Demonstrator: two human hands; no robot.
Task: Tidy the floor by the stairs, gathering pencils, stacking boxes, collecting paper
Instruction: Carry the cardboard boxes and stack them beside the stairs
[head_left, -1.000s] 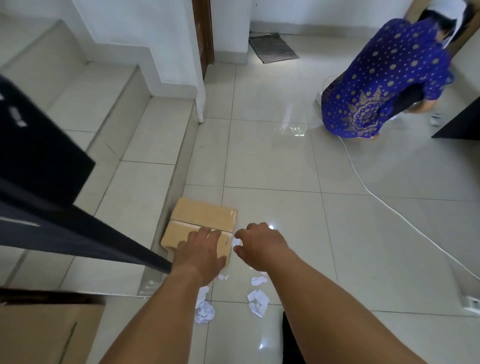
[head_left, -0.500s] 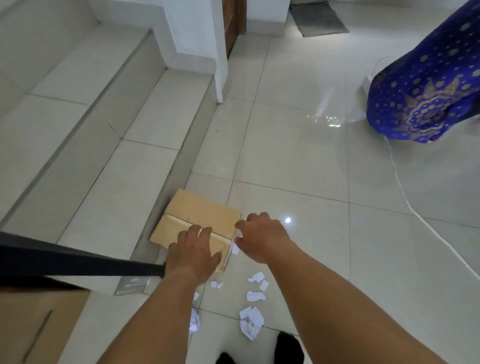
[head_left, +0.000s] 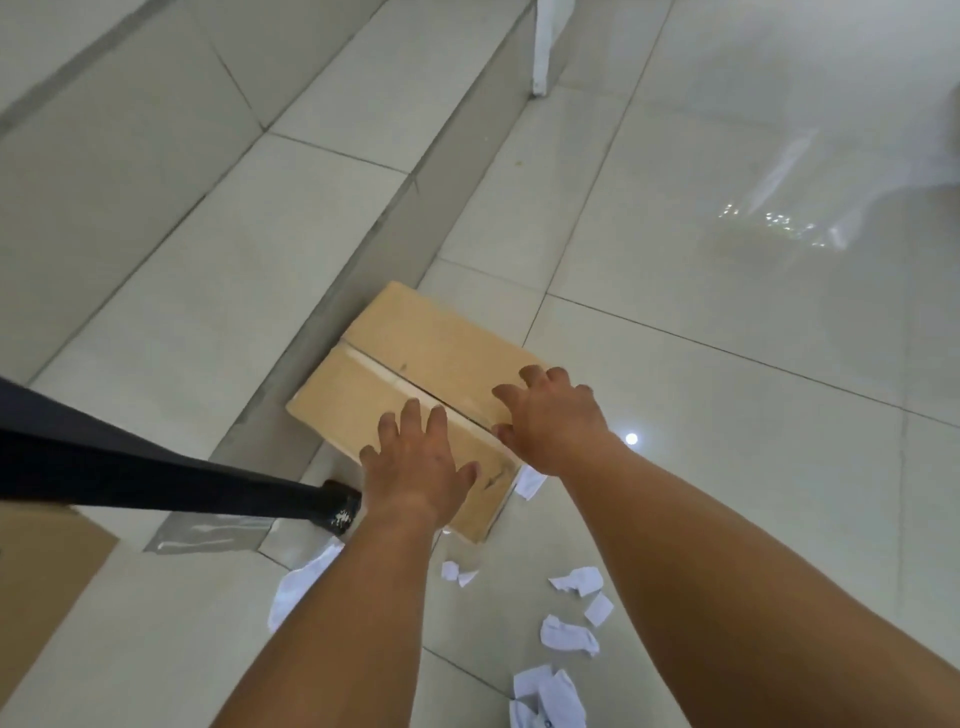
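A flat brown cardboard box (head_left: 415, 353) lies on the floor against the bottom stair, its top flaps closed with a seam between them. My left hand (head_left: 415, 462) rests flat on the near flap with fingers spread. My right hand (head_left: 556, 415) lies on the box's right end, fingers spread and slightly bent over the seam. Several crumpled white paper scraps (head_left: 569, 631) lie on the tiles just below the box, and one more scrap (head_left: 531, 480) pokes out under my right wrist. No pencils are in view.
The tiled stair step (head_left: 171, 322) runs along the left. A black railing bar (head_left: 156, 473) crosses from the left to a post foot beside my left wrist. Another cardboard box's corner (head_left: 36, 571) shows at the lower left. A white wall end (head_left: 545, 47) stands at the top.
The view has dropped closer to the box, and the person in blue is out of view. Both hands have slid further onto the box top, with fingers now spread.
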